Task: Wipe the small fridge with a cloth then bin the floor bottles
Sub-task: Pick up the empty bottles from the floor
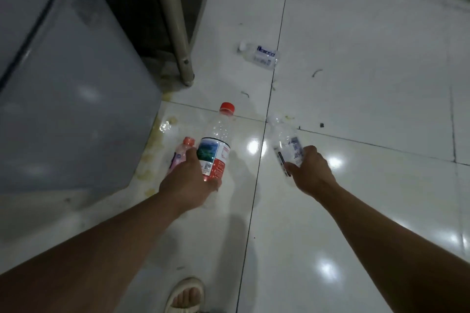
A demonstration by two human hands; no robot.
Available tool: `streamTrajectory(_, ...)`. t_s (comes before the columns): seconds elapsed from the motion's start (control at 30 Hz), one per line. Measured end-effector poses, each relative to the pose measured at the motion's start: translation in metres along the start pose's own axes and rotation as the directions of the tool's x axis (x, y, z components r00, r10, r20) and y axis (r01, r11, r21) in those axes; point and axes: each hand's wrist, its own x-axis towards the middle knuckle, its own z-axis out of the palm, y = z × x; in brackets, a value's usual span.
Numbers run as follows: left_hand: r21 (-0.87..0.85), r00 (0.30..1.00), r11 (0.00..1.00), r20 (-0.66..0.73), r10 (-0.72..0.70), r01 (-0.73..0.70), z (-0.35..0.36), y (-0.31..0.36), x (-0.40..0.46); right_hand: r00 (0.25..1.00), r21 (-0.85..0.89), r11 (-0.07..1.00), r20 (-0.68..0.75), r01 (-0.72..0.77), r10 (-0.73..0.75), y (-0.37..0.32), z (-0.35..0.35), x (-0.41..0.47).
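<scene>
My left hand [189, 180] grips two bottles at once: a clear bottle with a red cap and red label [216, 140] and a small pink bottle [181, 152] tucked on its left side. In my right hand [311, 173] is a clear bottle with a white and dark label [286, 142], its neck pointing away from me. Another clear bottle with a blue label [262, 54] lies on its side on the white tiled floor [356, 84], farther ahead. The small grey fridge [63, 99] stands at the left. No cloth or bin is in view.
A beige metal leg [178, 33] stands on the floor beside the fridge, with a dark gap behind it. Yellowish stains and small scraps [152, 145] dot the tiles near the fridge's corner. My sandalled foot [185, 295] is at the bottom edge.
</scene>
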Motion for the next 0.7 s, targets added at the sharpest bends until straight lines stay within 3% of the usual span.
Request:
streamTrajectory(0.27, -0.118, 0.997, 0.992, -0.042, -0.058, 0.052, -0.027, 0.12, 0.024, 0.997, 0.037, 0.998, -0.069, 0.044, -0.042, -0.005, -0.12, 0.083)
streamTrajectory(0.53, -0.334, 0.963, 0.917, -0.076, -0.257, 0.218, -0.008, 0.245, 0.069, 0.994, -0.035, 0.997, 0.083, 0.07, -0.067, 0.026, -0.22, 0.185)
streamTrajectory(0.7, -0.521, 0.918, 0.801, -0.078, -0.388, 0.295, 0.008, 0.285, 0.104, 0.989, -0.082, 0.994, 0.128, 0.078, -0.067, 0.018, -0.252, 0.238)
